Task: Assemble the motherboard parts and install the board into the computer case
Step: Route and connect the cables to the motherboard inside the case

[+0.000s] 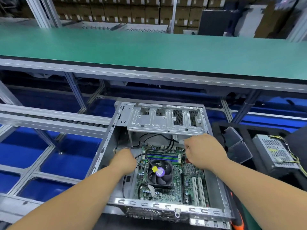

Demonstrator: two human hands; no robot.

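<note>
- The computer case (106, 146) lies open on its side in the lower middle of the frame, its metal walls framing the inside.
- The motherboard (176, 183) sits flat inside the case, in the lower centre of the frame.
- A black cooler fan (163, 178) with a purple round label and a yellow tag on its cable sits near the middle of the board.
- Green and blue memory slots (163, 157) run across the board just above the fan.
- Two white expansion slots (198, 190) lie at the board's right part.
- The silver drive cage (166, 120) spans the upper part of the case, above the board.
- The left hand (123, 161) reaches in from the lower left, at the board's upper left edge, fingers curled inward; whether it pinches a black cable (138, 156) beside it I cannot tell.
- The right hand (204, 151) reaches in from the lower right, over the board's upper right corner under the drive cage, fingers curled down; what they hold, if anything, is hidden.
- Black cables (149, 136) loop between the two hands, under the drive cage.
- A grey power supply (275, 153) with yellow wires lies at the right edge of the frame, apart from the case.
- A green-topped bench (149, 52) crosses the upper half of the frame.
</note>
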